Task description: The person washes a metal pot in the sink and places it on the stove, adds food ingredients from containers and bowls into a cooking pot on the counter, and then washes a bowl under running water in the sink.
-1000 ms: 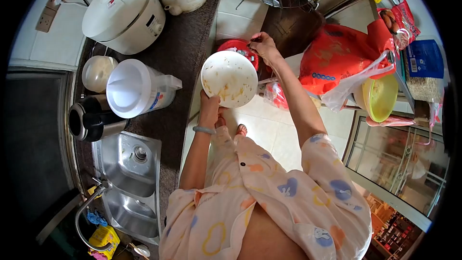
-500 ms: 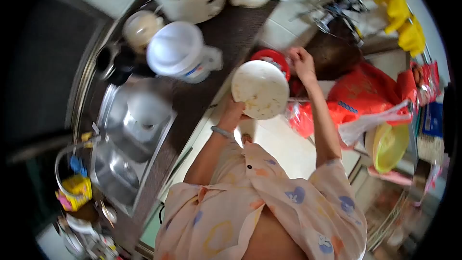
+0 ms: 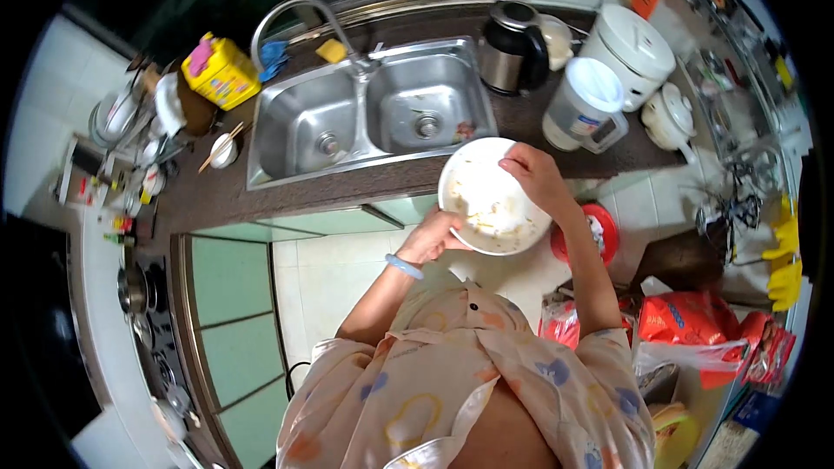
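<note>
Bowl (image 3: pixel 473 178), white and round, tilted so that you see its inside, is in front of you at the counter's edge, outside the sink. From the largest thing down: a dark counter (image 3: pixel 204 200) runs across the view, with a steel double sink (image 3: pixel 361 117) set into it, and small scraps (image 3: pixel 465 131) lie in the basin on the right. Beyond the bowl's right side, down on the floor, is a red bin (image 3: pixel 614 236) with pale litter inside. Your left hand (image 3: pixel 433 239) is clamped on the bowl's lower left rim; your right hand (image 3: pixel 537 178) is at the upper right rim, fingers curled inward, and whether they pinch anything you cannot tell. Smallest are the yellow-brown food bits (image 3: pixel 508 228) scattered over the bowl's inside. So the bowl is neither scraped clean nor washed, as far as the view shows.
</note>
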Tool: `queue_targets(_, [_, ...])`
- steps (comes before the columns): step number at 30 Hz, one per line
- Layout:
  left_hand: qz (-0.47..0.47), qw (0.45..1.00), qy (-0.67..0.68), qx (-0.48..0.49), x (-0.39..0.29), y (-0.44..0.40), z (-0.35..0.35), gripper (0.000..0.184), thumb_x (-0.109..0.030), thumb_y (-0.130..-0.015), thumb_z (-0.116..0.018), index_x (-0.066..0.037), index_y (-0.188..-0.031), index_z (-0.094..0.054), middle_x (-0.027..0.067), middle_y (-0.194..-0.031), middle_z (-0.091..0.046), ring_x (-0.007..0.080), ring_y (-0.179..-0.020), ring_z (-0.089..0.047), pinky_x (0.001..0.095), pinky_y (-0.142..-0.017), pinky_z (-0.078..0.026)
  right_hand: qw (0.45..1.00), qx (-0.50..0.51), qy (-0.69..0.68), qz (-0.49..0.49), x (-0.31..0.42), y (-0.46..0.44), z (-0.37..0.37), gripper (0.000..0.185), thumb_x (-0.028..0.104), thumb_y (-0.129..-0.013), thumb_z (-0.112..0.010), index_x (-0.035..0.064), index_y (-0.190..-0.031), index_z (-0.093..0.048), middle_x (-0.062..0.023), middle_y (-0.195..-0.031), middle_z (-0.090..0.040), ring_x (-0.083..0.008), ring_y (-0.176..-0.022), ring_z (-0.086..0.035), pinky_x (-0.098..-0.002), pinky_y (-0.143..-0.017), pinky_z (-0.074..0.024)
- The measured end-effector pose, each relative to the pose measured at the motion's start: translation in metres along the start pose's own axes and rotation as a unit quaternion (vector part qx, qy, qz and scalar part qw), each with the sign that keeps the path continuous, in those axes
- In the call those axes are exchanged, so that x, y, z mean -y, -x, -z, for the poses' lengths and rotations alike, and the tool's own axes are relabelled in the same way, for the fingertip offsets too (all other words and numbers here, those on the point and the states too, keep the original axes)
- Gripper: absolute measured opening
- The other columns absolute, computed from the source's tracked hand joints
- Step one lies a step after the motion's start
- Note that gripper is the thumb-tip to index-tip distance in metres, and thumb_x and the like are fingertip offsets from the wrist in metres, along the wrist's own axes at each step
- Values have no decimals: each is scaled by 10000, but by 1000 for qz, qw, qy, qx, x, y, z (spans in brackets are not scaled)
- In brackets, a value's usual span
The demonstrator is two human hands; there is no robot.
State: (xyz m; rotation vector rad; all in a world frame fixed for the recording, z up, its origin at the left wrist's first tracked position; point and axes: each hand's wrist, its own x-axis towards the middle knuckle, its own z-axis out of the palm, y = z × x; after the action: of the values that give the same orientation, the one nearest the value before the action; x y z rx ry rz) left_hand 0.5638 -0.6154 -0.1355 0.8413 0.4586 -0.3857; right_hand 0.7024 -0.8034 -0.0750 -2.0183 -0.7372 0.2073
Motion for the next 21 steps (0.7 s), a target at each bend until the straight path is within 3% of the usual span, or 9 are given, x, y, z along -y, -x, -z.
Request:
queue_targets(2, [-51, 997, -4, -54, -24, 30, 20, 607, 75, -725, -444, 165, -1308, -302, 303, -1199, -502, 412, -1024, -613, 468, -733, -618, 999, 32, -25, 30, 14, -29, -36, 156, 153, -892, -646, 4, -877, -605, -41, -699, -567, -103, -671, -523, -273, -597, -434])
queue_targets(4, [-102, 989, 4, -110, -37, 46, 59, 604, 49, -730, -448, 155, -1308, -308, 301, -1206, -504, 409, -1015, -619, 460, -723, -623, 983, 77, -160, 50, 15, -67, -78, 157, 166, -913, -633, 15, -921, -587, -3, -748, -570, -77, -692, -517, -234, -596, -430])
queue_targets(6, [-103, 983, 27, -151, -57, 61, 99, 596, 44, -755, -443, 125, -1330, -312, 296, -1205, -518, 388, -966, -650, 387, -635, -641, 974, 124, -189, 34, 28, -105, -108, 172, 201, -935, -611, 34, -952, -572, 21, -807, -575, -52, -696, -506, -202, -599, -431])
queue_targets(8, [-156, 973, 35, -166, -79, 74, 133, 602, 59, -753, -413, 147, -1334, -282, 297, -1192, -522, 398, -928, -658, 392, -643, -645, 960, 122, -243, -69, 50, -143, -135, 198, 204, -931, -601, 9, -971, -592, -2, -765, -582, -69, -674, -531, -224, -588, -460])
queue_targets(9, [-162, 970, 34, -177, -93, 79, 148, 607, 45, -749, -416, 146, -1333, -284, 296, -1207, -514, 399, -967, -645, 413, -678, -639, 954, 128, -262, -68, 46, -165, -151, 225, 237, -950, -574, 17, -994, -587, 2, -774, -574, -59, -659, -518, -210, -580, -462])
queue_targets(16, [-182, 958, 54, -217, -184, 85, 255, 608, 27, -744, -421, 169, -1318, -281, 316, -1219, -499, 418, -999, -630, 441, -730, -630, 938, 28, -307, -160, -20, -315, -257, 239, 272, -953, -557, 36, -970, -592, -27, -767, -588, -81, -632, -539, -228, -544, -471])
queue_targets(21, [-161, 959, 95, -212, -223, 75, 308, 601, 16, -747, -437, 184, -1302, -279, 322, -1220, -491, 430, -1012, -621, 449, -729, -628, 907, -33, -314, -278, -65, -375, -284, 275, 313, -942, -561, 48, -874, -579, -33, -706, -562, -117, -569, -523, -253, -509, -463])
